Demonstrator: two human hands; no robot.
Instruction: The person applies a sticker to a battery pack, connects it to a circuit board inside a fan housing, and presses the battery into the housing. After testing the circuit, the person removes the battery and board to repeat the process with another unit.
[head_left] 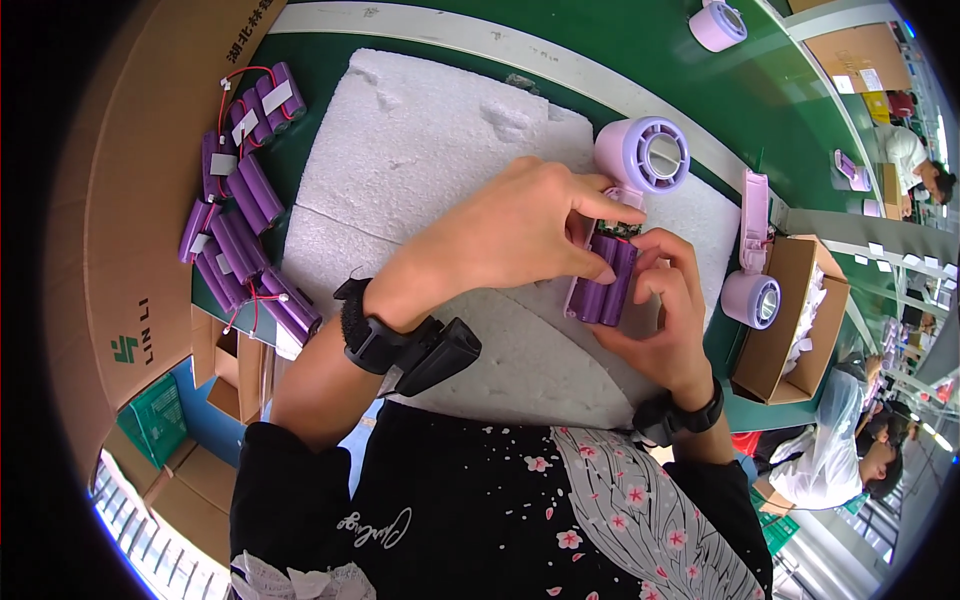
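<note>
A lilac handheld fan (612, 150) lies on the white foam board, its round head away from me and its handle opened toward me. In the handle sits a purple two-cell battery pack (606, 285), with a small green circuit board (617, 229) just above it. My left hand (525, 225) reaches across from the left, its thumb pressed on the battery pack and a fingertip by the circuit board. Curled round the handle's right side and lower end, my right hand (665, 325) steadies the fan. The left hand's fingers partly hide the handle's left edge.
Several purple battery packs (240, 240) with red wires lie left of the foam board (400, 140). To the right are another opened fan (750, 300) and a cardboard box (825, 340) of white parts. A fan (718, 25) stands at the far edge. People work at right.
</note>
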